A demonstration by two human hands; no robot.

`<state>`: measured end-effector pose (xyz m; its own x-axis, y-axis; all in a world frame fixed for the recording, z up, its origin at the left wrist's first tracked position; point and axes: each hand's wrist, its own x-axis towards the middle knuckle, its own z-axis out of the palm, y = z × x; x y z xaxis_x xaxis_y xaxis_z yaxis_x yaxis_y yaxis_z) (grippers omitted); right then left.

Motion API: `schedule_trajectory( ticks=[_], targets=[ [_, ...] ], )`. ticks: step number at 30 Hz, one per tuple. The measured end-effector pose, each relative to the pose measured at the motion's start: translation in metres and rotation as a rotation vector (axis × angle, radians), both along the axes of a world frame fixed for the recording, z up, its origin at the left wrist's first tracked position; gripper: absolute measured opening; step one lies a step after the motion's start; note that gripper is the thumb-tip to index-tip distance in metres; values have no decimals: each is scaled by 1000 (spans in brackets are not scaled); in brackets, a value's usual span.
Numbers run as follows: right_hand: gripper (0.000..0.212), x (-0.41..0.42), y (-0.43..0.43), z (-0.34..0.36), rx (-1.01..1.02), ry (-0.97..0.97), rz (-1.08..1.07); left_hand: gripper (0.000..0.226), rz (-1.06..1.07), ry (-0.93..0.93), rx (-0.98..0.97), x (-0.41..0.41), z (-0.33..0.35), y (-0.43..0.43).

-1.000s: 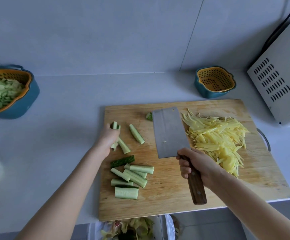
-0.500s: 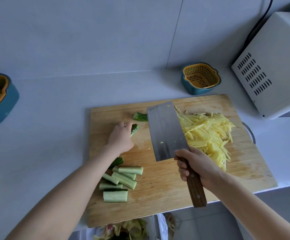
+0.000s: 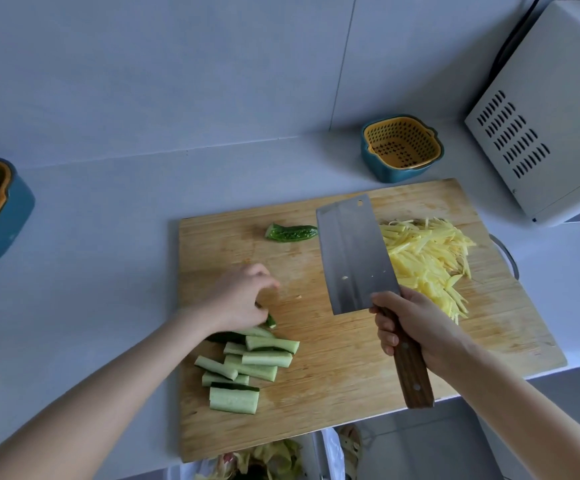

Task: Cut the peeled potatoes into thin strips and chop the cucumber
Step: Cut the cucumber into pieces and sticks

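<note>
Peelings point(image 3: 264, 462) were seen just beyond the near edge of the cutting board point(image 3: 333, 410), probably kept there so that waste could be swept straight off. On the board's near left part, cucumber sticks point(image 3: 247, 368) were stacked roughly side by side, an arrangement judged to suit chopping several at once.

At the far side of that stack the left hand point(image 3: 236, 299) was curled, and a small dark-skinned cucumber piece point(image 3: 270, 320) was pinched under its fingertips. It was apparently being added to the stack.

Toward the board's near right edge the wooden handle of the cleaver point(image 3: 354, 254) was clenched in the right hand point(image 3: 416, 327). The broad blade was held flat-on to the camera over the board's middle, away from the other hand and seemingly parked until the pieces were lined up.

On the board's far right part the potato strips point(image 3: 427, 258) were heaped, already cut and kept apart from the cucumber. A cucumber end point(image 3: 290, 233) was left alone near the far edge, likely as discard.

Beyond the far edge a small colander point(image 3: 390, 173) was set, with nothing seen in it. A larger colander point(image 3: 7, 216) with pale green contents stood well off the left edge, and a white appliance point(image 3: 541, 133) off the far right corner.
</note>
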<state>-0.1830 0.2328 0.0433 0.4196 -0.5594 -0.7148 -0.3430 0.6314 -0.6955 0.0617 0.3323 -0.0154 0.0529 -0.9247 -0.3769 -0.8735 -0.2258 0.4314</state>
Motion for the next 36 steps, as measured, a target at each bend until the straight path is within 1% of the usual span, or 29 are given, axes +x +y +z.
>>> schedule_trajectory(
  ticks=[2, 4, 5, 7, 9, 10, 12, 14, 15, 16, 17, 19, 20, 21, 22, 24, 27, 28, 29, 30, 33, 36],
  targets=[
    [12, 1, 2, 1, -48, 30, -23, 29, 110, 39, -212, 0, -3, -22],
    [11, 2, 4, 3, -110, 74, -44, 26, 130, -66, -356, -1, -10, -49],
    [10, 3, 5, 3, -136, 89, -53, 30, 110, -144, -379, -1, -14, -64],
    [8, 4, 4, 3, -179, 113, -56, 39, 54, -304, -336, -2, -20, -90],
    [7, 5, 2, 3, -210, 134, -42, 44, 2, -423, -226, 1, -24, -111],
    [7, 6, 1, 3, -222, 144, -33, 46, -23, -461, -179, 1, -25, -117],
    [8, 6, 0, 2, -241, 158, -12, 48, -39, -475, -158, 2, -26, -121],
    [9, 9, -1, 1, -249, 160, 2, 40, 10, -405, -175, 4, -27, -119],
    [9, 10, -1, 0, -251, 158, 5, 34, 75, -326, -170, 5, -25, -116],
    [9, 12, -1, -2, -254, 156, 7, 28, 185, -194, -147, 5, -22, -112],
    [9, 15, -1, -3, -256, 154, 12, 22, 361, 24, -96, 6, -19, -108],
    [8, 20, -1, -6, -263, 153, 30, 17, 798, 673, 99, 5, -7, -98],
    [8, 23, 0, -7, -273, 157, 46, 18, 965, 940, 175, 4, -3, -90],
    [8, 27, 0, -8, -290, 164, 71, 20, 1063, 1056, 199, 5, -6, -82],
    [10, 31, 1, -9, -315, 173, 101, 23, 1120, 1053, 201, 7, -10, -74],
    [13, 39, 3, -10, -373, 187, 164, 32, 1139, 865, 155, 7, -19, -59],
    [15, 51, 8, -13, -451, 214, 263, 34, 1031, 527, 106, 7, -25, -46],
    [14, 54, 9, -14, -468, 228, 289, 33, 1009, 475, 112, 7, -25, -44],
    [14, 57, 11, -16, -485, 241, 311, 33, 1017, 485, 118, 8, -25, -42],
    [15, 59, 13, -16, -502, 251, 333, 34, 1057, 544, 127, 10, -25, -41],
    [16, 66, 16, -17, -560, 270, 399, 39, 1219, 778, 148, 16, -25, -36],
    [19, 72, 17, -16, -655, 305, 483, 34, 1289, 884, 138, 17, -24, -30]
  ],
)
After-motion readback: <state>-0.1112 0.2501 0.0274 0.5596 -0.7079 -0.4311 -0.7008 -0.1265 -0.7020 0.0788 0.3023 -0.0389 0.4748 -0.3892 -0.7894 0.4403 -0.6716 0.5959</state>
